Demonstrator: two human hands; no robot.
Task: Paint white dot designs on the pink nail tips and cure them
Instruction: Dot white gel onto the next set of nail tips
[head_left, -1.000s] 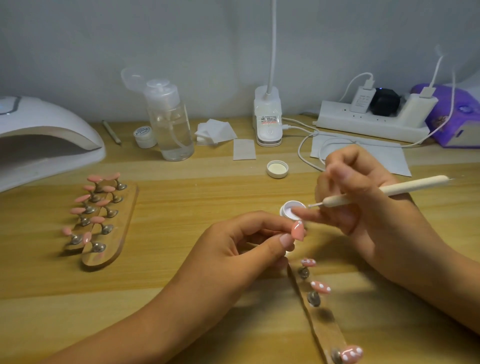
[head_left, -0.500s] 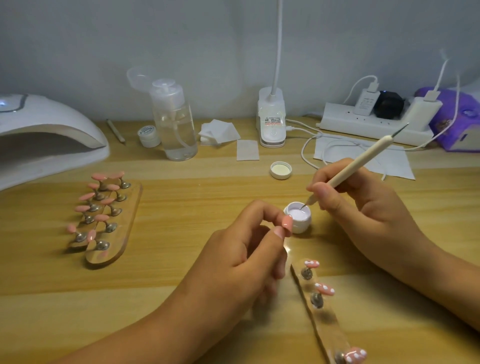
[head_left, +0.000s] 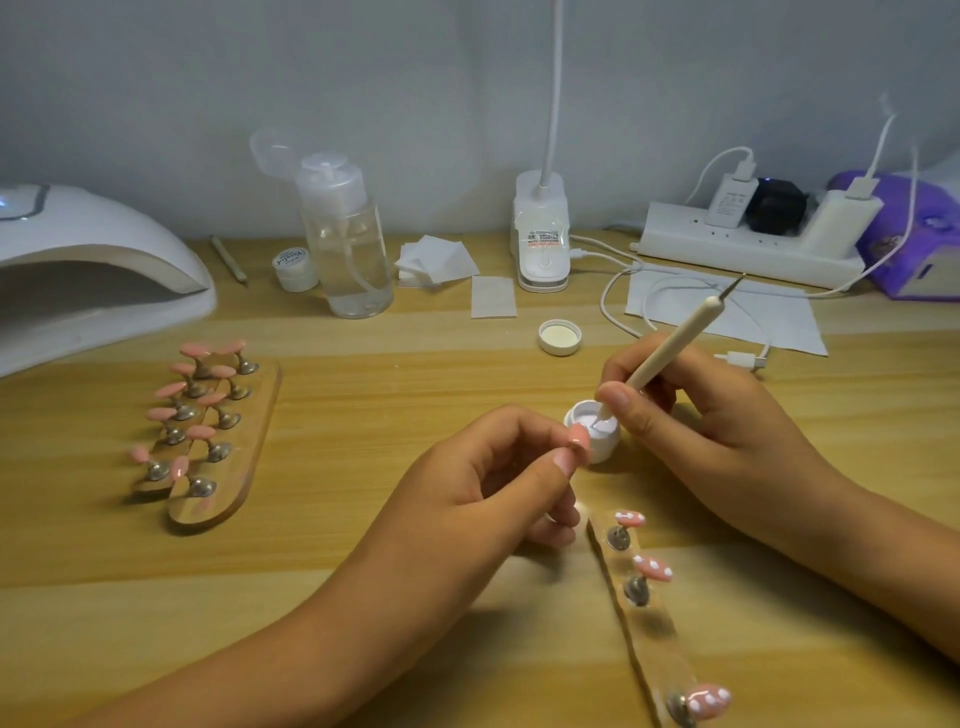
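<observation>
My left hand (head_left: 483, 499) pinches a pink nail tip (head_left: 578, 435) between thumb and forefinger, right beside the small white paint jar (head_left: 597, 441). My right hand (head_left: 696, 431) grips a cream dotting tool (head_left: 670, 345), its lower tip dipped in the white paint in the jar. A wooden holder strip (head_left: 660, 654) at the lower right carries three pink tips with white dots (head_left: 706, 699). Two wooden holders (head_left: 228, 467) on the left carry several plain pink tips (head_left: 200, 432).
A white curing lamp (head_left: 98, 270) stands at the far left. Behind are a clear pump bottle (head_left: 348, 244), a small closed jar (head_left: 295, 267), wipes (head_left: 439, 260), a desk lamp base (head_left: 543, 234), the jar's lid (head_left: 559, 336), a power strip (head_left: 748, 244) with cables, and paper (head_left: 727, 312).
My right hand swung the dotting tool from level to upright and lowered its tip into the paint jar. My left hand drew the pink tip slightly back, next to the jar.
</observation>
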